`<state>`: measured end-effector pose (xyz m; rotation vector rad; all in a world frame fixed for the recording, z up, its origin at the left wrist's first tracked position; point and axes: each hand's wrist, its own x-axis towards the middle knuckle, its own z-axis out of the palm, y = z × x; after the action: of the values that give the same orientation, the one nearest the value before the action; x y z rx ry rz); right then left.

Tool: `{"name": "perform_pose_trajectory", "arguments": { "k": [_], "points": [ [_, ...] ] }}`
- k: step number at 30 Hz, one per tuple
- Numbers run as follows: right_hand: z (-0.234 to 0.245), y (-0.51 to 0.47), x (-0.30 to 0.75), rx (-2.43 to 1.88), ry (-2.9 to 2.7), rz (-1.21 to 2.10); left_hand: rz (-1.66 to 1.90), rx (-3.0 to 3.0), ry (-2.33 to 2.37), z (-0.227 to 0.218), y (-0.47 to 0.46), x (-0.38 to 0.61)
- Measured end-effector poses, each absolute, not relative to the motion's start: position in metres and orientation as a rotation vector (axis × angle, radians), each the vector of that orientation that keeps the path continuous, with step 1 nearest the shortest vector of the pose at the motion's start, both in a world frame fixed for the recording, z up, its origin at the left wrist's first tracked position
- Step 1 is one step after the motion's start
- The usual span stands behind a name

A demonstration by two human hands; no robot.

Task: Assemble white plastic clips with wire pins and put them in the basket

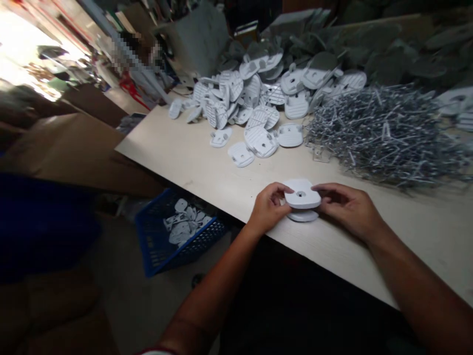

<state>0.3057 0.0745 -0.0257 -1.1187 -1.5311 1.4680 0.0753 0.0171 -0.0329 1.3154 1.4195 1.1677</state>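
My left hand (269, 208) and my right hand (349, 207) both grip a white plastic disc-shaped part (302, 194) with a small hole in its middle, held just above the table near its front edge. A second white part (303, 216) lies directly under it on the pale wooden table (192, 158). The left fingers pinch the part's left rim; the right fingers curl round its right rim.
A heap of white plastic parts (251, 103) lies at the back of the table. A tangled pile of metal wire pieces (388, 133) sits at the right. On the floor to the left stands a blue basket (177, 231) holding several white parts. Cardboard boxes (74, 148) stand left.
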Motion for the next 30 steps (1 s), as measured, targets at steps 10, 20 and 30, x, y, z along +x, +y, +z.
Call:
{"name": "perform_pose_trajectory", "arguments": {
  "k": [10, 20, 30],
  "points": [
    [-0.017, 0.073, 0.31, -1.396, -1.582, 1.364, 1.235, 0.813, 1.411, -0.01, -0.075, -0.008],
    [-0.009, 0.069, 0.304, -1.414, -1.561, 1.316, 1.809, 0.232, 1.949, -0.019, -0.155, -0.158],
    [-0.011, 0.064, 0.302, -1.473, -1.538, 1.306, 1.928, 0.012, 1.749, -0.07, -0.137, -0.166]
  ]
}}
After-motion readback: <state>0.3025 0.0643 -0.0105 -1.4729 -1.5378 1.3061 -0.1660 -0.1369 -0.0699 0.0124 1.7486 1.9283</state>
